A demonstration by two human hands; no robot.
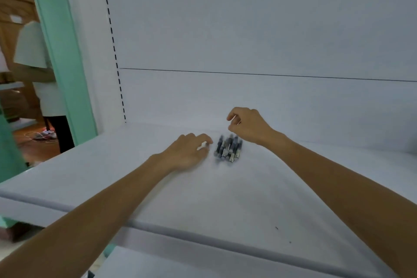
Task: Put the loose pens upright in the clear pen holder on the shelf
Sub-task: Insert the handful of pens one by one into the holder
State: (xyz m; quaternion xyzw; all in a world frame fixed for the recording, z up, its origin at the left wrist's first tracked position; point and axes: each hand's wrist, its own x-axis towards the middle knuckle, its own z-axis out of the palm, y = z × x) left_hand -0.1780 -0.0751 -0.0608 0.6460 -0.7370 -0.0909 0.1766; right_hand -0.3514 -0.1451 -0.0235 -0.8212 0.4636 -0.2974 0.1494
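Head camera (wide-angle) looks down, seemingly close, onto the shelf.

Bare left grip and bare right grip on slender, uncovered forearms

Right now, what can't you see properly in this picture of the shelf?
Pens, head view: blurred; their number, and any clear holder around them, cannot be told.
Left hand, head view: white bit at its fingers, too small to name.
Right hand, head view: curled fingers hide whatever it may pinch.
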